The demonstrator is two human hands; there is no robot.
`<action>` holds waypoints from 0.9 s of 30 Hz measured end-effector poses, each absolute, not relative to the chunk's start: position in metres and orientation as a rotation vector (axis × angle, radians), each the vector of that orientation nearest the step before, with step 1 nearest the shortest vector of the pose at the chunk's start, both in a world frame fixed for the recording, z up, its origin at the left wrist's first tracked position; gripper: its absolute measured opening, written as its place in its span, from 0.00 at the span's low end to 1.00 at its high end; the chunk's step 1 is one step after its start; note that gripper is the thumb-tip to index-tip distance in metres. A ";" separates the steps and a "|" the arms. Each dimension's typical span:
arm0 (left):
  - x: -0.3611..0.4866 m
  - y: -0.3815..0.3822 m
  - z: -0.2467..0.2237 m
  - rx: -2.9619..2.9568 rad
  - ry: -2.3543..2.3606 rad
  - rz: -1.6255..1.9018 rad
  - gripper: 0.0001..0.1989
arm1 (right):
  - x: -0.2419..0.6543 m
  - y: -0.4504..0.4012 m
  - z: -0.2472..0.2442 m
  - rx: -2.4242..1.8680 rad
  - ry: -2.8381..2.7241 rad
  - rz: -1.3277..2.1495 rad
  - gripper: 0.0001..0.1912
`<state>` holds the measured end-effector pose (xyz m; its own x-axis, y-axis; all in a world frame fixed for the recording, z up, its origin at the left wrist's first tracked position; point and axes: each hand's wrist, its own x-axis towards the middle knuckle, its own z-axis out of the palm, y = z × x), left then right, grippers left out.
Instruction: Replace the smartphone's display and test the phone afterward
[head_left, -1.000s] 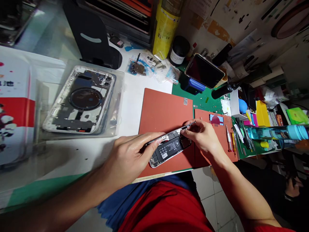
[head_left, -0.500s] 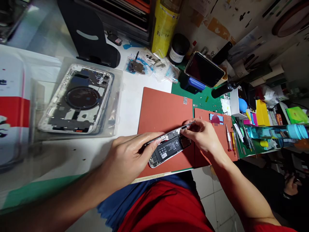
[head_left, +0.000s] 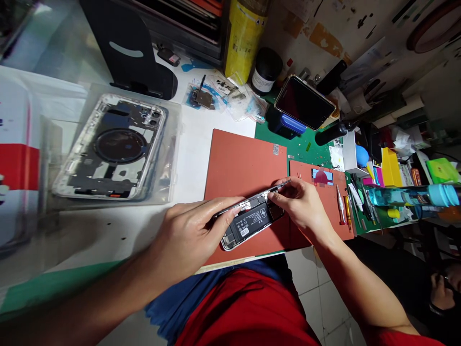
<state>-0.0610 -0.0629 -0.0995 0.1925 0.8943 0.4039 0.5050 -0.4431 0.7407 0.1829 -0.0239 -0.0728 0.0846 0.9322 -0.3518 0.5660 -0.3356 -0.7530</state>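
An opened phone (head_left: 254, 221) lies tilted over the red-brown mat (head_left: 245, 158), its black battery and inner parts facing up. A thin dark panel, seen nearly edge-on, stands along its far long side. My left hand (head_left: 201, 226) is closed on the phone's left part, thumb on the near face of the panel and fingers behind it. With thumb and fingers, my right hand (head_left: 298, 202) grips the upper right end, where the panel and phone body meet. The fingertips of both hands are partly hidden behind the panel.
A phone back housing (head_left: 115, 146) rests in a clear plastic tray at left. A second phone (head_left: 304, 102) leans on a blue block (head_left: 290, 126) at the back. Screwdrivers (head_left: 341, 204) lie right of the mats, near a blue bottle (head_left: 406, 196). Another person's hand (head_left: 442, 292) shows at lower right.
Both my hands keep nearly the same grip on the phone. The camera view has shifted slightly. The other person's hand at lower right has moved a little right and down.
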 end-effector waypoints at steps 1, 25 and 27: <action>-0.061 -0.063 -0.100 2.025 1.306 1.164 0.08 | 0.183 -0.024 -0.073 -1.942 -1.474 1.152 0.14; -0.060 -0.063 -0.099 1.954 1.262 1.186 0.10 | 0.151 -0.072 -0.048 -1.770 -1.902 0.858 0.07; -0.060 -0.064 -0.099 1.967 1.269 1.176 0.11 | 0.144 -0.067 -0.055 -1.768 -1.915 0.862 0.08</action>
